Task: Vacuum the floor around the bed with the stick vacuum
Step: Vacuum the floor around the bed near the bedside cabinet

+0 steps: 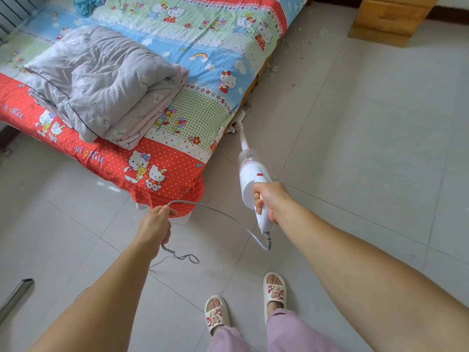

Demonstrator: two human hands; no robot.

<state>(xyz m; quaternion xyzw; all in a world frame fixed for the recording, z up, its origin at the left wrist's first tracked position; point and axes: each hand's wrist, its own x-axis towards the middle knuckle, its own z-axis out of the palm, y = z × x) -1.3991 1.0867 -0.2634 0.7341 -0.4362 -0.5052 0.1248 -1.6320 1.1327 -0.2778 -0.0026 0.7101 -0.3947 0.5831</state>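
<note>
My right hand (pixel 271 199) grips the handle of a white stick vacuum (pixel 250 171) with a red switch. Its tube slants away from me, and its floor head (pixel 237 123) sits on the tiles against the right side of the bed (pixel 177 54), partly tucked under the hanging sheet. My left hand (pixel 157 224) holds the vacuum's grey power cord (pixel 218 212), which arcs from the handle's end to my fist and trails down to the floor. Grey dust clumps (pixel 274 67) lie scattered on the tiles along the bed's right edge, farther ahead.
The bed carries a cartoon-print sheet and a folded grey quilt (pixel 106 82). A wooden cabinet (pixel 390 19) stands at the far right. My slippered feet (pixel 248 306) stand on pale floor tiles (pixel 368 138). A dark metal bar (pixel 15 295) lies at the lower left.
</note>
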